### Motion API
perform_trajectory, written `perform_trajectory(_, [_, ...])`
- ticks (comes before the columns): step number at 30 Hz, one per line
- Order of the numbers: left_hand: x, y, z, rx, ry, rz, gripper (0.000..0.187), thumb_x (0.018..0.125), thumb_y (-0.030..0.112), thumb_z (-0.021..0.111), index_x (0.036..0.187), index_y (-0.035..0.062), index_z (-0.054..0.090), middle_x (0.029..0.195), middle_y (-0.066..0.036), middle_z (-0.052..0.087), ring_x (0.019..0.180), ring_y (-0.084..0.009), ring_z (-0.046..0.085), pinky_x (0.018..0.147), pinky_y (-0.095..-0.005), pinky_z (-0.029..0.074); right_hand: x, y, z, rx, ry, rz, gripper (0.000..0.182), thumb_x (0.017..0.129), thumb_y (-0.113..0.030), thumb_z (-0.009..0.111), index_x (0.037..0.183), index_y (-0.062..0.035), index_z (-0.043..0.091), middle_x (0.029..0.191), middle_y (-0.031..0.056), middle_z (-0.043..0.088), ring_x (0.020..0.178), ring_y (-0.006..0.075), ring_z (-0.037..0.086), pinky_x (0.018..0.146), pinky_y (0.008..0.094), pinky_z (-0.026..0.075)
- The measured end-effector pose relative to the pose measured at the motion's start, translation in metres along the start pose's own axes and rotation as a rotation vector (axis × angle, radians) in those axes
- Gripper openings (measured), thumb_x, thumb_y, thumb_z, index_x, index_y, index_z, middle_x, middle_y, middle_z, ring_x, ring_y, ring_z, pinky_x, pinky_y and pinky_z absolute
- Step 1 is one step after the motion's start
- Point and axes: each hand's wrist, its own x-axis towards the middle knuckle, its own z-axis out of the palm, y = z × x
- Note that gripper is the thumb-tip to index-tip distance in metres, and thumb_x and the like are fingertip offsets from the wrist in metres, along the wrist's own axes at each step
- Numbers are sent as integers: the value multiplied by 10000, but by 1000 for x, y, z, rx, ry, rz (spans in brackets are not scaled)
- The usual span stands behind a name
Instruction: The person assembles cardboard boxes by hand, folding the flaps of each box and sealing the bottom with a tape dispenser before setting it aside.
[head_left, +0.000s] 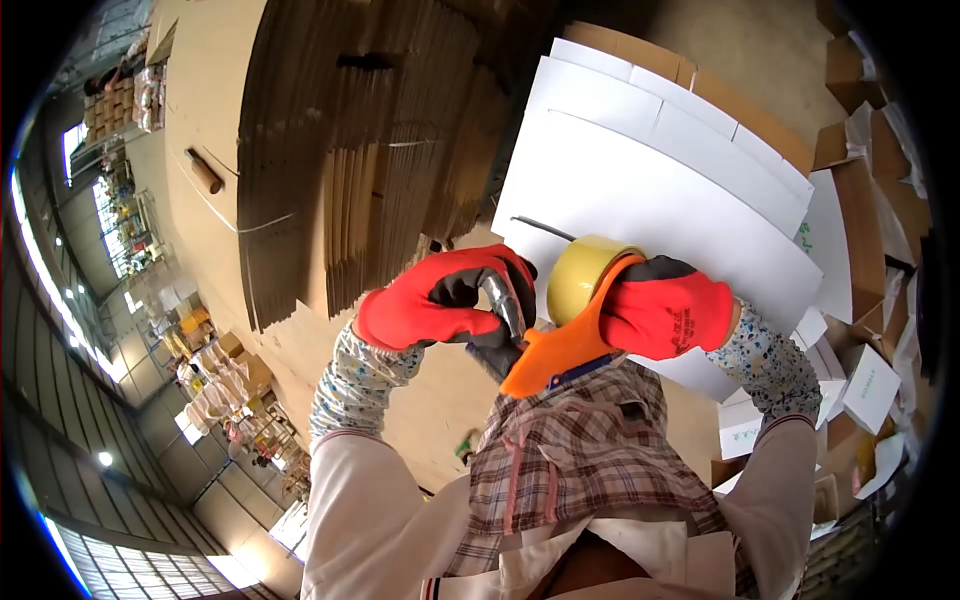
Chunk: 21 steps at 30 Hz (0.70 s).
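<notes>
An orange tape dispenser (560,350) with a roll of yellowish packing tape (582,280) is in front of my body. My right hand (668,308), in a red glove with dark fingertips, is closed around the dispenser beside the roll. At the dispenser's front end, my left hand (450,297), in a matching glove, has its fingers curled around a shiny strip of tape (503,305). Parts of those fingers are hidden behind the dispenser. Just beyond the roll lie white cardboard sheets (660,170), with a thin dark strip (542,228) on top.
Upright stacks of folded brown cardboard (370,170) stand at the left front. White boxes (868,388) and open brown cartons (855,235) crowd the right side. On the floor at far left lies a brown tube (204,172). Shelves and goods line the hall beyond.
</notes>
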Motion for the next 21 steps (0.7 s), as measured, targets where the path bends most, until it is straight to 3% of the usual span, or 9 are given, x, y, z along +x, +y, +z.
perform_trajectory(1, [0,-1,1,-120,-23,-99,220,777,81,653,971,-15,615,1067,-132,565,1020,-268,511,897,-384,391,2,-1,-5,2,-46,-33,203,748,-166,574,947,-141,608,912,23,601,826,187,579,728,304,474])
perform_trajectory(3, [1,-4,1,11,-124,-25,243,773,96,687,975,-13,606,1044,-140,572,1012,-275,523,885,-378,404,1,-2,-5,10,-97,-68,200,752,-166,570,947,-146,607,919,23,602,827,190,579,727,309,472])
perform_trajectory(5, [-6,-1,11,357,20,27,249,766,111,710,959,-12,610,1012,-139,582,1001,-291,537,883,-372,410,-2,-4,-1,-57,-93,-102,217,730,-168,579,943,-144,609,909,30,604,809,199,579,706,312,472])
perform_trajectory(6, [-4,-1,22,344,135,76,240,770,252,714,829,29,647,831,-98,617,859,-279,558,875,-441,417,-3,-6,-1,-47,-95,-102,217,730,-168,579,943,-144,609,909,30,604,809,199,579,706,312,472])
perform_trajectory(9, [1,6,28,303,189,191,238,769,254,717,827,33,648,796,-90,620,810,-279,579,876,-454,416,-3,-8,-5,16,-82,-102,233,700,-170,589,930,-142,616,897,38,608,783,197,581,671,303,476])
perform_trajectory(11, [3,6,27,271,230,216,265,775,281,710,848,33,648,808,-100,633,794,-286,595,866,-472,410,-1,-8,-10,38,-40,-67,253,676,-176,598,925,-138,625,888,47,611,778,191,589,649,301,483])
perform_trajectory(17, [-1,38,15,428,131,294,305,756,286,722,905,24,676,1057,-172,610,1037,-342,550,918,-501,370,-5,-13,-6,21,7,-133,211,709,-192,610,908,-127,636,873,51,634,770,189,600,643,308,488])
perform_trajectory(19, [1,57,13,1112,-120,187,293,732,259,733,913,35,678,1072,-143,616,1041,-343,553,913,-509,380,-3,-14,-9,-14,-96,-111,205,723,-212,601,912,-142,639,880,38,628,771,176,593,642,308,485])
perform_trajectory(21, [-6,48,13,1134,-120,262,229,718,210,732,895,72,684,1014,-80,639,980,-297,587,877,-483,422,1,-16,-9,52,-140,-66,214,724,-219,595,921,-148,635,884,31,620,768,171,589,637,305,482])
